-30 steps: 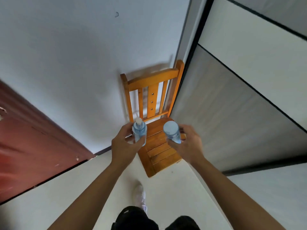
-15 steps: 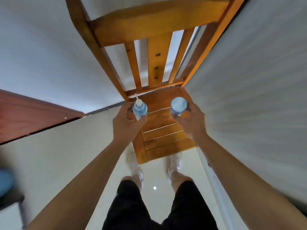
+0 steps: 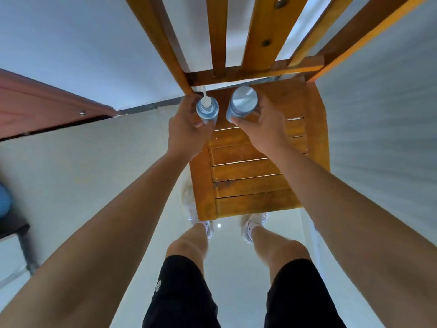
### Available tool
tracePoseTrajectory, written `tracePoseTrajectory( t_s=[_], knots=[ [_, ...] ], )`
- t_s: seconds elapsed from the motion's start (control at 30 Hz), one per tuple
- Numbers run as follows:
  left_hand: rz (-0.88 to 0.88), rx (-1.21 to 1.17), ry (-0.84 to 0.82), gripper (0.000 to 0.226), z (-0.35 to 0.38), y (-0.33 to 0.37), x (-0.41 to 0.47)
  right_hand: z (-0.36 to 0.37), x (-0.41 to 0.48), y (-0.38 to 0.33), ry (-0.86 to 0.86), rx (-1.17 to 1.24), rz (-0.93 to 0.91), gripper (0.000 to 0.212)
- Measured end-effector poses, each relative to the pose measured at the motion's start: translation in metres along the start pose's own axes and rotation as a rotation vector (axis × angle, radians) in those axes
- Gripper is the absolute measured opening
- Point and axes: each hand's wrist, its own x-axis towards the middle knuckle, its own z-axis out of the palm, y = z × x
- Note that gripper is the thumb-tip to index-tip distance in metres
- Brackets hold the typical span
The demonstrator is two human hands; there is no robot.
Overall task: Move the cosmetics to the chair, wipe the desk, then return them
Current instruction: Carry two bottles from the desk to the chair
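Note:
A wooden slatted chair (image 3: 250, 178) stands below me against the wall. My left hand (image 3: 186, 131) grips a pale blue pump bottle (image 3: 207, 110) with a white nozzle, upright at the back left of the seat. My right hand (image 3: 264, 125) grips a blue bottle with a round flat cap (image 3: 242, 101), upright beside the first, near the chair's backrest. The two bottles stand close together, a small gap between them. Their bases are hidden, so I cannot tell whether they touch the seat.
The chair's backrest slats (image 3: 257, 31) rise right above the bottles. A grey panel (image 3: 383, 129) runs along the chair's right side. A reddish door (image 3: 35, 107) is at left. A dark stool with something blue (image 3: 9, 216) sits at the far left.
I have leaned in closer over the chair. Both hands have lowered the bottles toward the back of the seat and brought them nearer together.

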Motion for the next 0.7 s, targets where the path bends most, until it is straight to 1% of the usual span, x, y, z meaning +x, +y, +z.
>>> tracePoseTrajectory(
  t_s=[0.1, 0.2, 0.27, 0.37, 0.43, 0.53, 0.6, 0.7],
  knots=[
    [0.039, 0.019, -0.029, 0.053, 0.002, -0.008, 0.002, 0.005, 0.004, -0.001, -0.041, -0.063, -0.057, 0.064],
    [0.026, 0.028, -0.051, 0.056, 0.002, -0.014, 0.0, 0.006, 0.003, 0.001, -0.038, -0.086, -0.107, 0.063],
    [0.026, 0.061, -0.055, 0.059, 0.0, -0.014, -0.002, 0.006, -0.001, 0.001, -0.018, -0.122, -0.134, 0.069],
    [0.005, 0.148, -0.024, 0.065, -0.006, -0.004, -0.012, -0.004, -0.015, -0.004, -0.001, -0.204, -0.163, 0.084],
    [0.016, 0.244, 0.039, 0.064, -0.016, 0.006, -0.028, -0.018, -0.033, -0.01, 0.056, -0.324, -0.214, 0.079],
    [0.125, 0.374, 0.113, 0.058, -0.043, 0.027, -0.055, -0.044, -0.067, -0.03, 0.222, -0.453, -0.294, 0.069],
    [0.166, 0.468, 0.133, 0.062, -0.068, 0.048, -0.068, -0.065, -0.084, -0.054, 0.314, -0.511, -0.364, 0.068],
    [0.218, 0.541, 0.208, 0.065, -0.118, 0.098, -0.085, -0.1, -0.101, -0.11, 0.355, -0.58, -0.482, 0.07]
  ],
)
